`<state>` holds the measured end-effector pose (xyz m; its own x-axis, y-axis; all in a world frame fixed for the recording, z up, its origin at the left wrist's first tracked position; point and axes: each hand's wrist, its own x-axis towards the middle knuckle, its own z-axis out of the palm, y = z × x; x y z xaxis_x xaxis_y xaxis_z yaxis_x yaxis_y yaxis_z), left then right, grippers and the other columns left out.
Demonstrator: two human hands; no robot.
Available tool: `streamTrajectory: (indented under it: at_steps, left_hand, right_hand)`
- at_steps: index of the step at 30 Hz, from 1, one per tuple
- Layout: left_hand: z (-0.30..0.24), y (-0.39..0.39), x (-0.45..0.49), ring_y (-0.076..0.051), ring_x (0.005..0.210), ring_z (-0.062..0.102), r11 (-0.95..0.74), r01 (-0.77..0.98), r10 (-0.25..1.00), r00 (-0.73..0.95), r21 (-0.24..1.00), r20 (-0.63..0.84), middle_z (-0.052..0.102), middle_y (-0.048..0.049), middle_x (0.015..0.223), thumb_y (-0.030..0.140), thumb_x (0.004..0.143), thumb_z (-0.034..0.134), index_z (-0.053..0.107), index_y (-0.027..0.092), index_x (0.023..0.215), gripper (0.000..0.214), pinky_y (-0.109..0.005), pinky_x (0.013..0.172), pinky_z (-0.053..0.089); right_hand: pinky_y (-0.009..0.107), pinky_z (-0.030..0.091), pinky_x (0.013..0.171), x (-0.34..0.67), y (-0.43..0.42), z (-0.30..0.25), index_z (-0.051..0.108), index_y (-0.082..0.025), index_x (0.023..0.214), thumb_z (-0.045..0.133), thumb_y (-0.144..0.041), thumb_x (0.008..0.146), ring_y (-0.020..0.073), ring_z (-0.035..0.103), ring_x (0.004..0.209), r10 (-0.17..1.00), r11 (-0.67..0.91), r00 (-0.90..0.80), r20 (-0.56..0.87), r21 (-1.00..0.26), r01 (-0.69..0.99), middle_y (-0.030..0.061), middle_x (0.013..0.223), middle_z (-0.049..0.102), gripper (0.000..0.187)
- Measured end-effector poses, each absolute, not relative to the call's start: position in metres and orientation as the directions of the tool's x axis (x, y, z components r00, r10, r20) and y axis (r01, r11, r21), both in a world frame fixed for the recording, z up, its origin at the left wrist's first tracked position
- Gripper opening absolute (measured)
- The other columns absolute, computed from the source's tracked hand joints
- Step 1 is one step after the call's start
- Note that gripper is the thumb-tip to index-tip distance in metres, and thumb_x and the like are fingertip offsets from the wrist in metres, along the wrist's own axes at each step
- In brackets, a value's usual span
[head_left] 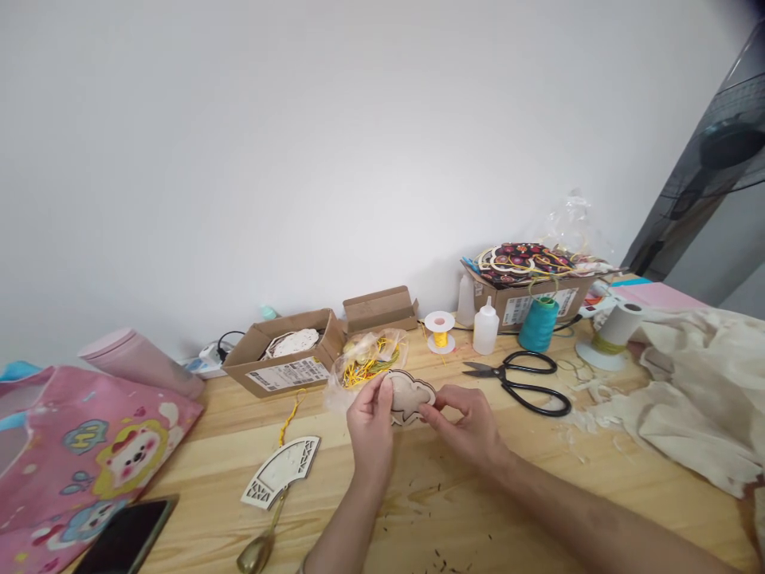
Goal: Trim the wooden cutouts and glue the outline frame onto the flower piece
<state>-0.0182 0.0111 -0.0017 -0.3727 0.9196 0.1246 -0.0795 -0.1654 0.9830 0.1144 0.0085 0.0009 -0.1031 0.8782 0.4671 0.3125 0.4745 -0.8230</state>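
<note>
Between my two hands, above the wooden table, is a thin cloud-shaped wooden piece (411, 394) with a dark cut edge and a pale face. My left hand (371, 421) pinches its left side, thumb on the face. At its lower right edge my right hand (464, 422) grips it with thumb and fingertips. To the left lies a fan-shaped wooden piece (280, 470) with cut-out corners and a yellow cord (289, 418) at its top. A brass-coloured spoon (258, 546) lies just below it. Black-handled scissors (519, 379) rest to the right of my hands, blades apart.
Behind stand a cardboard box (287, 375) of wooden pieces, a bag of cords (367, 360), a yellow thread spool (440, 331), a squeeze bottle (486, 328) and a teal thread cone (539, 325). Beige cloth (699, 399) lies right; a pink bag (101, 454) and phone (128, 536) left.
</note>
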Motion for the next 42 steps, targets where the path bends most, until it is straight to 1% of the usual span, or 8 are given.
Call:
streamTrajectory:
  at_steps: [4, 9, 12, 17, 23, 31, 35, 42]
  left_hand:
    - [-0.002, 0.008, -0.012, -0.013, 0.069, 0.055, -0.24, 0.179, 0.866, -0.404, 0.954, 0.294, 0.06, -0.0023, 0.077, 0.042, 0.081, 0.044, 0.056, 0.017, 0.091, 0.03, -0.023, 0.063, 0.044]
    - [-0.002, 0.009, -0.014, -0.014, 0.071, 0.055, -0.278, 0.34, 0.818, -0.406, 0.898, 0.407, 0.06, -0.0032, 0.078, 0.04, 0.082, 0.042, 0.056, 0.017, 0.089, 0.028, -0.025, 0.065, 0.044]
    - [-0.003, 0.011, -0.017, -0.015, 0.072, 0.056, -0.256, 0.36, 0.833, -0.389, 0.897, 0.394, 0.06, -0.0038, 0.079, 0.039, 0.083, 0.041, 0.056, 0.017, 0.09, 0.028, -0.025, 0.065, 0.044]
    - [-0.003, 0.012, -0.015, -0.016, 0.075, 0.056, -0.217, 0.414, 0.86, -0.347, 0.884, 0.374, 0.062, -0.0048, 0.082, 0.039, 0.083, 0.04, 0.056, 0.017, 0.09, 0.028, -0.028, 0.069, 0.044]
    - [-0.003, 0.008, -0.004, -0.018, 0.083, 0.057, -0.234, 0.467, 0.887, -0.255, 0.853, 0.384, 0.063, -0.0071, 0.088, 0.036, 0.084, 0.039, 0.056, 0.017, 0.093, 0.027, -0.032, 0.077, 0.043]
    - [0.001, 0.006, -0.003, -0.018, 0.08, 0.056, -0.213, 0.413, 0.903, -0.264, 0.885, 0.34, 0.063, -0.0068, 0.085, 0.037, 0.083, 0.041, 0.057, 0.016, 0.089, 0.027, -0.032, 0.075, 0.044]
    - [0.0, 0.006, -0.005, -0.018, 0.08, 0.057, -0.236, 0.414, 0.901, -0.246, 0.879, 0.358, 0.063, -0.0066, 0.084, 0.037, 0.083, 0.04, 0.057, 0.016, 0.089, 0.027, -0.032, 0.075, 0.044]
    - [-0.005, 0.01, -0.005, -0.02, 0.092, 0.057, -0.24, 0.468, 0.885, -0.254, 0.85, 0.39, 0.064, -0.0098, 0.097, 0.035, 0.084, 0.039, 0.057, 0.015, 0.097, 0.03, -0.036, 0.083, 0.043]
  right_hand:
    - [0.023, 0.042, 0.054, 0.107, 0.002, 0.004, 0.062, -0.017, 0.053, 0.056, -0.032, 0.072, 0.0137, 0.057, 0.052, 0.934, 0.358, -0.087, 0.348, -0.905, 0.228, 0.0016, 0.054, 0.064, 0.025]
    - [0.023, 0.044, 0.058, 0.103, -0.003, 0.005, 0.063, -0.016, 0.056, 0.055, -0.033, 0.073, 0.0145, 0.059, 0.056, 0.954, 0.293, -0.105, 0.28, -0.945, 0.145, 0.0024, 0.058, 0.066, 0.026]
    - [0.023, 0.044, 0.059, 0.104, -0.001, 0.003, 0.063, -0.016, 0.062, 0.052, -0.034, 0.075, 0.0145, 0.059, 0.059, 0.954, 0.28, -0.156, 0.255, -0.945, 0.167, 0.0024, 0.061, 0.066, 0.025]
    - [0.021, 0.035, 0.049, 0.109, 0.008, 0.001, 0.058, -0.017, 0.074, 0.046, -0.043, 0.078, 0.0115, 0.05, 0.053, 0.956, 0.289, -0.16, 0.245, -0.879, 0.379, -0.0005, 0.059, 0.058, 0.029]
    - [0.022, 0.023, 0.046, 0.109, 0.016, 0.0, 0.042, -0.019, 0.058, 0.026, -0.045, 0.086, 0.0091, 0.034, 0.046, 0.95, 0.299, -0.091, 0.3, -0.781, 0.548, -0.003, 0.049, 0.041, 0.042]
    - [0.022, 0.023, 0.044, 0.105, 0.02, -0.004, 0.03, -0.02, 0.054, 0.025, -0.043, 0.087, 0.0082, 0.031, 0.045, 0.929, 0.36, -0.099, 0.356, -0.812, 0.46, -0.0043, 0.048, 0.034, 0.039]
    - [0.021, 0.025, 0.045, 0.106, 0.023, -0.006, 0.031, -0.02, 0.055, 0.026, -0.042, 0.087, 0.0084, 0.032, 0.046, 0.923, 0.378, -0.118, 0.366, -0.805, 0.457, -0.004, 0.049, 0.037, 0.039]
    - [0.022, 0.027, 0.047, 0.104, 0.027, -0.01, 0.036, -0.02, 0.058, 0.027, -0.042, 0.087, 0.0094, 0.034, 0.048, 0.937, 0.336, -0.087, 0.338, -0.807, 0.485, -0.0033, 0.052, 0.041, 0.037]
